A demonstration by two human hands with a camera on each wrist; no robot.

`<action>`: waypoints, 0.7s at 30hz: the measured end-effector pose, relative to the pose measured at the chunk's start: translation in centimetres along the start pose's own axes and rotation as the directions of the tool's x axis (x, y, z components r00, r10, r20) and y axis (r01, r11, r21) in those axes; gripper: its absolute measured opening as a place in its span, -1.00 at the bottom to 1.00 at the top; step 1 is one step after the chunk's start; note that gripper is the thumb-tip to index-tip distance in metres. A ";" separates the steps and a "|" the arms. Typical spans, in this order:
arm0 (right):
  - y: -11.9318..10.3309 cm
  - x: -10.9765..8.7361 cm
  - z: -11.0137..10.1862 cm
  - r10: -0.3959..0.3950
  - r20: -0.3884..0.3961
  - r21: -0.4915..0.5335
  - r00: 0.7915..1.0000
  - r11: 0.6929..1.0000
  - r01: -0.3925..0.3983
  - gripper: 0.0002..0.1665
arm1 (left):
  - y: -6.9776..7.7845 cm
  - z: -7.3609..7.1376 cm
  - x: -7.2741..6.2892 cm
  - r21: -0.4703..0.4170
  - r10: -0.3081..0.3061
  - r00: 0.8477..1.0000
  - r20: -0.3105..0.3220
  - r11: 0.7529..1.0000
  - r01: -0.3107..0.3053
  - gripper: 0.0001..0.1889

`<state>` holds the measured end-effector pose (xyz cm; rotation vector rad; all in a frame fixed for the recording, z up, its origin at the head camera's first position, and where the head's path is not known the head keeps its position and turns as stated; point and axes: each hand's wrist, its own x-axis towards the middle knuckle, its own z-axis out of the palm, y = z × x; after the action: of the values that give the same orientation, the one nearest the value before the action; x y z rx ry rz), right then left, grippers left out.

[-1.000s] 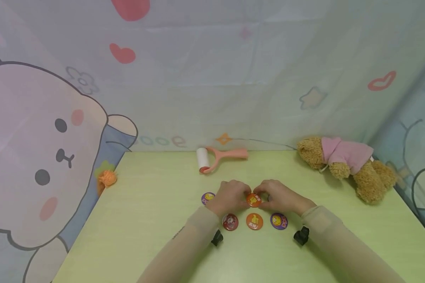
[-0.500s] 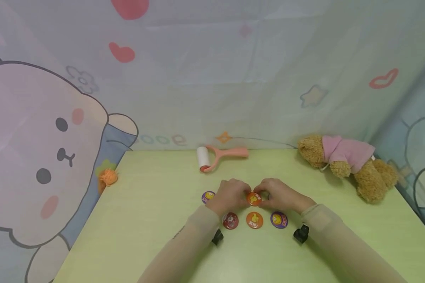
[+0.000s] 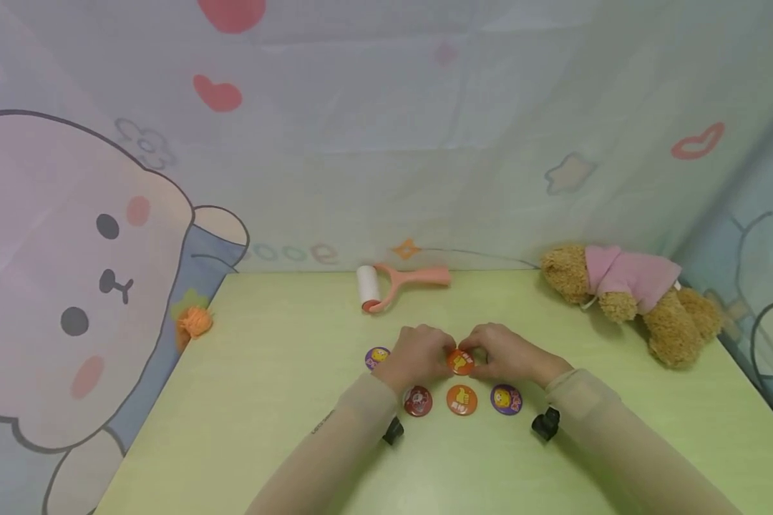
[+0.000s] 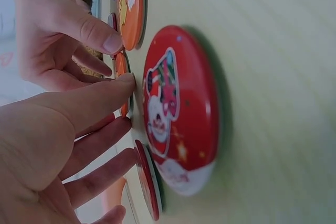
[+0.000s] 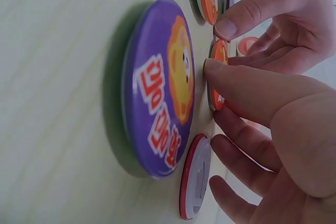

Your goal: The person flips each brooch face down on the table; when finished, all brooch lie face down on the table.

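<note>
An orange round pin badge (image 3: 460, 362) with a yellow thumbs-up print lies between my two hands. My left hand (image 3: 419, 355) pinches its left edge, and my right hand (image 3: 505, 354) pinches the right edge. Nearer to me lie a red badge (image 3: 418, 400), a second orange badge (image 3: 462, 400) and a purple badge (image 3: 506, 399) in a row. Another purple badge (image 3: 377, 357) shows partly beyond my left wrist. The right wrist view has a face-down badge (image 5: 197, 177) with a red rim beside my right fingers. A red-edged badge (image 4: 148, 182) sits by my left fingers.
At the back of the pale table (image 3: 283, 400) lies a lint roller (image 3: 402, 285) with a pink handle. A teddy bear (image 3: 625, 293) in a pink top lies at the back right. An orange knotted thing (image 3: 196, 322) is at the left edge. A printed curtain (image 3: 386, 143) hangs behind.
</note>
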<state>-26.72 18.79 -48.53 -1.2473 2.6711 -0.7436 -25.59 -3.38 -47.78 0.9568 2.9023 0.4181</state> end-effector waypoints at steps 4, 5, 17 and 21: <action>-0.1 -0.1 0.1 0.003 -0.004 -0.025 1.000 1.000 -0.004 -0.64 | 0.0 -0.1 0.0 0.026 0.017 1.000 0.000 1.000 -0.017 -0.75; -0.1 -0.1 0.1 0.003 -0.004 -0.030 1.000 1.000 -0.003 -0.64 | -0.1 -0.1 0.0 0.032 0.022 1.000 0.001 0.999 -0.022 -0.75; 0.0 0.1 0.2 -0.030 -0.015 -0.057 0.999 0.998 0.030 -0.68 | -0.1 0.1 -0.5 0.022 0.046 0.999 -0.020 0.999 -0.046 -0.75; -0.1 -0.1 0.0 -0.033 -0.012 -0.055 0.999 0.998 0.032 -0.69 | -0.1 0.1 -0.6 0.024 0.055 0.998 -0.027 0.998 -0.054 -0.77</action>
<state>-26.60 18.80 -48.52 -1.3061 2.7048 -0.6895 -25.17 -3.77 -47.90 1.0444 2.9173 0.4041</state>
